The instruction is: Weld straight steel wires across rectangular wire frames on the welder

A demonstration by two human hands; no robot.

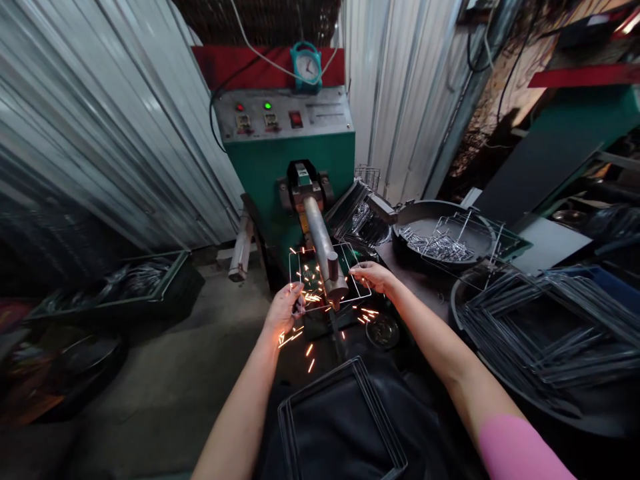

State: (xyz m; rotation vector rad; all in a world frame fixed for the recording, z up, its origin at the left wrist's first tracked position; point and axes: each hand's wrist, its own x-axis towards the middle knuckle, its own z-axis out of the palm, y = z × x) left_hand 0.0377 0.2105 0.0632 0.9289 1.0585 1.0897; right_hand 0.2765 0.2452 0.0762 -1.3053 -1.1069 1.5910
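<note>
A thin wire frame (360, 298) lies under the round metal arm (320, 233) of a green machine (295, 150). My left hand (286, 305) is closed on the frame's left side, and my right hand (373, 276) pinches its right side. Orange sparks (313, 298) fly around the arm's tip and below my left hand. Several rectangular wire frames (285, 427) rest on the dark cloth over my lap.
To the right, a round pan (425, 211) holds small metal pieces, and a larger tub (456, 303) holds stacked wire frames. A crate (175, 283) of metal parts sits at the left. A small clock (306, 67) hangs on the machine.
</note>
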